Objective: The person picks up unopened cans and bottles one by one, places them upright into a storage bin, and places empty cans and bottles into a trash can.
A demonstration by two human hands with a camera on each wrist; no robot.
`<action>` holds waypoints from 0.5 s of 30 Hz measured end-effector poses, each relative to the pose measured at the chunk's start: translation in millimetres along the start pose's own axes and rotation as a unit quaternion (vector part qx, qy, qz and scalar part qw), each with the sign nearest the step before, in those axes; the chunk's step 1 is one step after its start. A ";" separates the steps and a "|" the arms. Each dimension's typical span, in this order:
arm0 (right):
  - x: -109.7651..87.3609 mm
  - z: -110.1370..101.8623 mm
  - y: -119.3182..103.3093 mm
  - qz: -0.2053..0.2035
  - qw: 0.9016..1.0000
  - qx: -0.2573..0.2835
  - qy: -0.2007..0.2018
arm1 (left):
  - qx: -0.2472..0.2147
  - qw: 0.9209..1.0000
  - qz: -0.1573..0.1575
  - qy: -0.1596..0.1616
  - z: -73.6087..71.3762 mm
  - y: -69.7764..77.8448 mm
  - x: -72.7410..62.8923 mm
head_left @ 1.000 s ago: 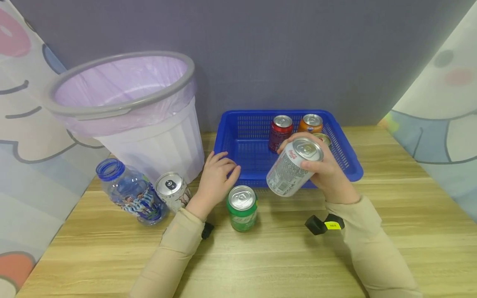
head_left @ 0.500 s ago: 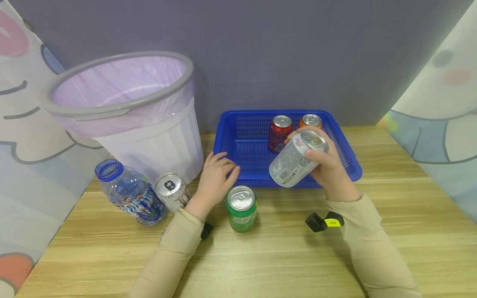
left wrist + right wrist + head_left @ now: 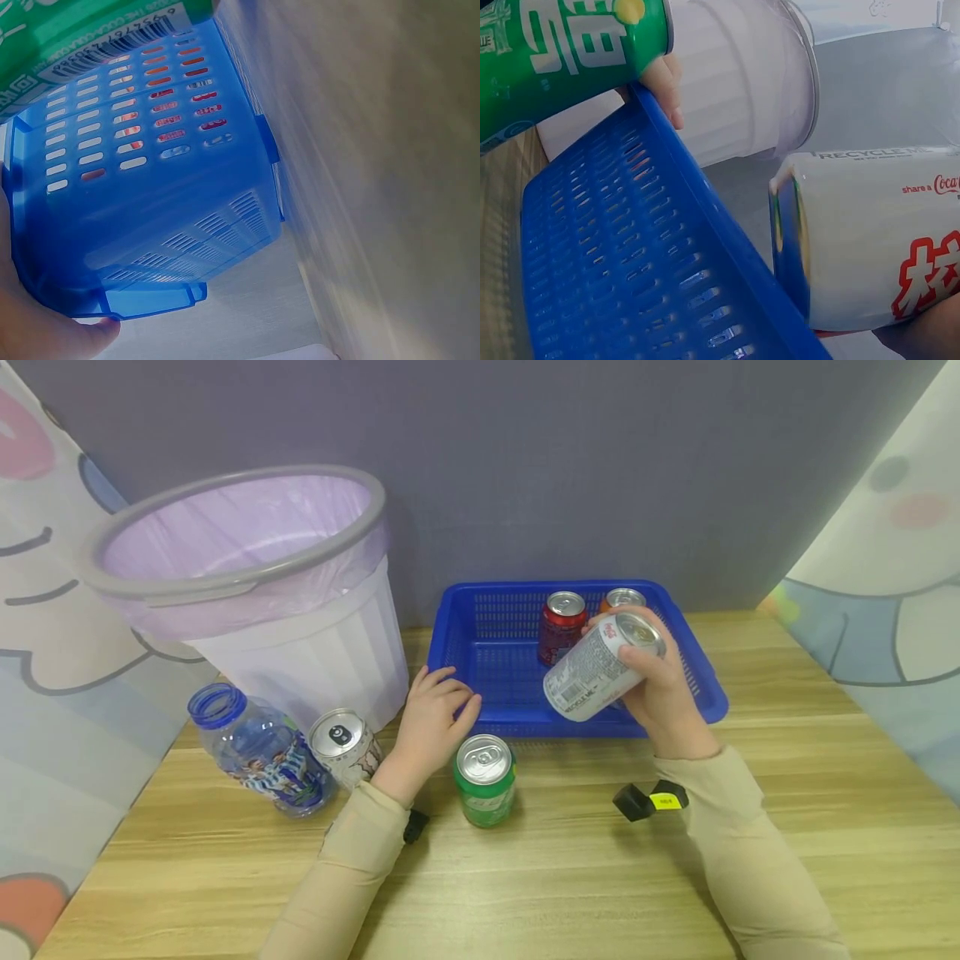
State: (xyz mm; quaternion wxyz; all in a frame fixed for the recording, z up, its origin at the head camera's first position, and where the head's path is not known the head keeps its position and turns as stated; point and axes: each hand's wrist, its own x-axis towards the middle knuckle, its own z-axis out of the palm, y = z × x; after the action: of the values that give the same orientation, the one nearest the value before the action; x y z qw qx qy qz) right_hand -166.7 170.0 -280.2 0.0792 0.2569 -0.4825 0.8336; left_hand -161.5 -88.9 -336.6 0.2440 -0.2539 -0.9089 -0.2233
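Note:
My right hand [image 3: 660, 681] grips a silver-white Coca-Cola can [image 3: 592, 677], tilted with its top toward the upper right, above the right front part of a blue plastic basket [image 3: 442, 643]. At the basket's left front corner my left hand [image 3: 431, 718] rests on the rim, fingers loosely bent. A green can [image 3: 486, 793] stands upright on the table just right of that wrist. Inside the basket are a red can [image 3: 562, 631] and an orange can [image 3: 622, 600], the latter largely hidden by the right hand. In the right wrist view the white can [image 3: 862, 225] shows red lettering.
A white bin [image 3: 300, 668] with a grey rim and purple liner stands back left. Before it are a clear bottle [image 3: 262, 752] with a blue collar and a white-and-silver can [image 3: 345, 752]. A grey panel [image 3: 540, 468] rises behind the basket.
My right hand has lifted the white can slightly up and to the right, tilting it further on its side. My left hand keeps its place on the basket rim.

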 end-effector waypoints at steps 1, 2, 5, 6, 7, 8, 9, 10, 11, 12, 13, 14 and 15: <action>0.3 -0.5 0.4 0.000 1.000 0.001 0.006 | 0.000 1.000 0.000 0.000 0.1 -0.1 0.1; 0.6 -1.1 0.9 0.000 1.000 0.004 0.011 | 0.000 1.000 0.001 0.001 0.3 -0.2 0.1; 1.6 -2.9 2.3 -0.001 0.999 0.014 0.030 | -0.001 1.000 0.002 0.002 0.3 -0.3 0.2; 1.9 -3.5 2.8 -0.001 0.999 0.015 0.038 | -0.001 1.000 0.003 0.002 0.3 -0.3 0.2; 2.2 -4.1 3.2 -0.001 0.999 0.016 0.044 | -0.001 1.000 0.002 0.001 0.1 -0.2 0.2; 2.4 -4.6 3.6 -0.002 0.999 0.016 0.049 | -0.001 1.000 0.001 0.001 0.1 -0.2 0.1; 2.8 -5.3 4.3 -0.003 0.998 0.014 0.055 | -0.002 1.000 0.001 0.001 0.0 0.0 0.1; 3.4 -5.8 5.1 -0.006 0.998 0.005 0.061 | -0.001 1.000 0.000 0.001 0.0 0.0 0.0; 3.9 -6.6 6.0 -0.009 0.998 0.000 0.065 | -0.002 1.000 0.000 0.001 0.0 0.1 -0.1; 4.5 -7.3 6.9 -0.011 0.998 -0.002 0.068 | -0.003 1.000 -0.001 0.002 0.0 0.2 -0.2; 4.9 -7.9 7.9 -0.012 0.997 -0.003 0.070 | -0.003 1.000 -0.001 0.002 -0.1 0.4 -0.3; 5.3 -8.7 9.1 -0.014 0.997 -0.007 0.073 | -0.003 1.000 -0.001 0.003 0.0 0.5 -0.4; 5.8 -9.2 10.4 -0.015 0.997 -0.011 0.078 | -0.002 1.000 0.000 0.004 0.0 0.6 -0.4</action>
State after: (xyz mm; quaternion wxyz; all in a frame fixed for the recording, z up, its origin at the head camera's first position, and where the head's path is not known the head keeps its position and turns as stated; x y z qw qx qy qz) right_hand -178.8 171.7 -288.9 0.1317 0.1969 -0.4802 0.8446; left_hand -160.8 -88.6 -336.6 0.2466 -0.2535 -0.9076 -0.2263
